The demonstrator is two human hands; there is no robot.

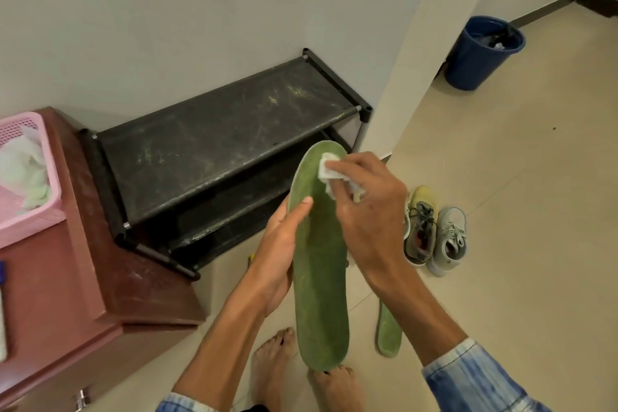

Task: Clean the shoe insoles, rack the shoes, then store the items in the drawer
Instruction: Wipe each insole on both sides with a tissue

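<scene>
Nearest us, at six o'clock, our bare feet stand on the beige tiled floor. Just above them we hold a green insole lengthwise, toe end pointing to twelve o'clock. Our left hand grips its left edge, thumb pressed across the top face. Our right hand pinches a folded white wipe against the insole's toe end. A second green insole lies on the floor at five o'clock, partly behind our right forearm. At three o'clock a pair of sneakers sits on the tiles, one yellowish, one grey. At nine o'clock stands a reddish-brown cabinet carrying a pink basket. At eleven o'clock the black shoe rack stands against the wall. Farthest, at one o'clock, is a blue bin.
</scene>
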